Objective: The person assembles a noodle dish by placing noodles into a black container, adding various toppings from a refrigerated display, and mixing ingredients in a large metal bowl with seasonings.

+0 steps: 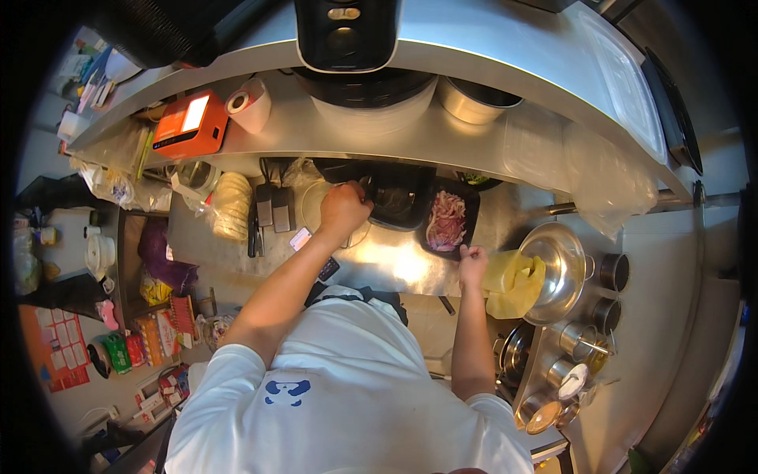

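My left hand (344,207) reaches forward over the steel counter (387,268) and grips the near left edge of an empty black plastic tray (396,202). Right beside that tray sits another black tray (448,221) filled with pinkish sliced meat. My right hand (473,261) is closed at the near corner of the meat tray, touching its rim. Just to the right of this hand lies a yellow cloth (513,283).
A large steel bowl (559,272) sits to the right, with several small steel pots (580,340) below it. A stack of white lids (231,205), an orange device (189,125) and a paper roll (249,104) are on the left. A steel shelf (474,47) arches overhead.
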Tool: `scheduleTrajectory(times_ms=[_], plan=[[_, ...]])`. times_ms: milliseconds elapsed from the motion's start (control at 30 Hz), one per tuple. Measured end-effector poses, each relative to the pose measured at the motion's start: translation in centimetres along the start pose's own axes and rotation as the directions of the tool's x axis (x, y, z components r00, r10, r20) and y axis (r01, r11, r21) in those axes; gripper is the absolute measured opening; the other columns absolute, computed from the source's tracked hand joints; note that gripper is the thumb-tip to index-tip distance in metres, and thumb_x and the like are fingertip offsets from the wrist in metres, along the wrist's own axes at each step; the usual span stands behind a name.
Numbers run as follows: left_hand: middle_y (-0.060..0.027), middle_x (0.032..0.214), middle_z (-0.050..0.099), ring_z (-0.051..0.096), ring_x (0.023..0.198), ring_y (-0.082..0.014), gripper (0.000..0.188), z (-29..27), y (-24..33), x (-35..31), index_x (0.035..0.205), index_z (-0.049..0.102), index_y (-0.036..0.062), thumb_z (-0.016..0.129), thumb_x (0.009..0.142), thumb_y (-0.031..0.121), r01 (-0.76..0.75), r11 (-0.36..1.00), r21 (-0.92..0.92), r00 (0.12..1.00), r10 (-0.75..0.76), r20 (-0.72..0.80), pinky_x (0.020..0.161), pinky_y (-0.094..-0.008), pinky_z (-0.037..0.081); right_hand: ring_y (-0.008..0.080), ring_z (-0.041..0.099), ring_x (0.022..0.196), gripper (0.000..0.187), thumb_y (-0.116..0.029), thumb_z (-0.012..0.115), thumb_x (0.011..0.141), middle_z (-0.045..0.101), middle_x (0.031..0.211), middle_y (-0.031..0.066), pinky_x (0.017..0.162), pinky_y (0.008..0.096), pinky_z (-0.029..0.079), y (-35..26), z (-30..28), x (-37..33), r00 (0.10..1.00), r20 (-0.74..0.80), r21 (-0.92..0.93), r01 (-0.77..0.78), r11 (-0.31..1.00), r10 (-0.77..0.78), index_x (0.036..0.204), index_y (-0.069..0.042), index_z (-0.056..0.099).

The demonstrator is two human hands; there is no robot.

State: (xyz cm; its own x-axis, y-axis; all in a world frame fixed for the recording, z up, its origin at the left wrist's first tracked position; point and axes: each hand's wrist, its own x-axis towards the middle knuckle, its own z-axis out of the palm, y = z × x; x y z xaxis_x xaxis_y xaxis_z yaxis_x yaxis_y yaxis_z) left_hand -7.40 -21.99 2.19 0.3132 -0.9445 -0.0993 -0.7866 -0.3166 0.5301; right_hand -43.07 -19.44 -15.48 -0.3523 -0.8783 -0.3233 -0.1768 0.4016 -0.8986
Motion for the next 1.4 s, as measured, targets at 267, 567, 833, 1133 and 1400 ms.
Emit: scheduleTrajectory(times_ms=[267, 567, 833, 1133, 1400], plan=[[-0.0180, 0.090, 0.074, 0.071, 0.091, -0.0384, 0.028, 0.3, -1.8, 0.5, 0.089, 0.073, 0.0056, 0.079, 0.077, 0.030, 0.026, 0.993, -0.117, 0.997, -0.018, 0.072, 0.083, -0.0474, 0.056, 0.0191, 0.068, 0.079, 0.026, -0.018, 0.074, 0.095, 0.071, 0.090, 0.0101, 0.074, 0.0341, 0.056, -5.7, -0.2, -2.3, 0.782, -0.030, -0.552, 0.506, 0.663, -0.623, 0.114, -0.001, 0.068], [-0.0196, 0.084, 0.074, 0.072, 0.082, -0.0367, 0.026, 0.8, -2.0, 1.1, 0.084, 0.076, 0.0039, 0.074, 0.078, 0.029, 0.046, 0.973, -0.227, 0.974, 0.007, 0.228, 0.079, -0.0460, 0.057, 0.0101, 0.064, 0.067, 0.026, -0.020, 0.074, 0.096, 0.073, 0.080, 0.0078, 0.063, 0.0262, 0.052, -14.2, 6.2, -6.0, 0.918, 0.254, -0.149, 0.349, 0.925, -0.305, 0.105, 0.005, 0.073], [-0.0111, 0.067, 0.068, 0.066, 0.053, -0.0187, 0.018, 2.8, -3.7, 0.7, 0.094, 0.064, -0.0033, 0.077, 0.084, 0.005, 0.285, 0.684, -0.672, 0.930, -0.029, 0.365, 0.049, -0.0322, 0.051, 0.0232, 0.072, 0.066, 0.023, -0.021, 0.082, 0.082, 0.073, 0.074, 0.0152, 0.067, 0.0357, 0.057, -16.9, 6.5, -6.3, 0.904, 0.204, -0.313, 0.424, 0.850, -0.376, 0.091, -0.001, 0.076], [-0.0092, 0.084, 0.065, 0.067, 0.072, -0.0172, 0.016, 2.0, -1.8, -0.9, 0.095, 0.059, -0.0013, 0.072, 0.091, 0.007, 0.192, 0.753, -0.629, 0.933, 0.058, 0.354, 0.059, -0.0322, 0.059, 0.0187, 0.066, 0.055, 0.012, -0.003, 0.065, 0.096, 0.066, 0.076, 0.0098, 0.051, 0.0328, 0.060, -18.0, 6.0, -5.6, 0.911, 0.410, 0.103, -0.089, 0.991, 0.039, 0.105, -0.002, 0.058], [-0.0022, 0.090, 0.050, 0.060, 0.093, -0.0147, 0.013, -6.0, -3.6, -8.6, 0.089, 0.052, 0.0064, 0.063, 0.093, 0.008, 0.562, 0.083, -0.823, 0.815, 0.113, 0.568, 0.092, -0.0380, 0.063, 0.0201, 0.070, 0.066, 0.010, -0.012, 0.065, 0.102, 0.070, 0.082, 0.0118, 0.064, 0.0329, 0.061, -22.4, 3.2, -11.5, 0.717, 0.694, 0.179, -0.089, 0.980, -0.062, 0.104, -0.003, 0.061]])
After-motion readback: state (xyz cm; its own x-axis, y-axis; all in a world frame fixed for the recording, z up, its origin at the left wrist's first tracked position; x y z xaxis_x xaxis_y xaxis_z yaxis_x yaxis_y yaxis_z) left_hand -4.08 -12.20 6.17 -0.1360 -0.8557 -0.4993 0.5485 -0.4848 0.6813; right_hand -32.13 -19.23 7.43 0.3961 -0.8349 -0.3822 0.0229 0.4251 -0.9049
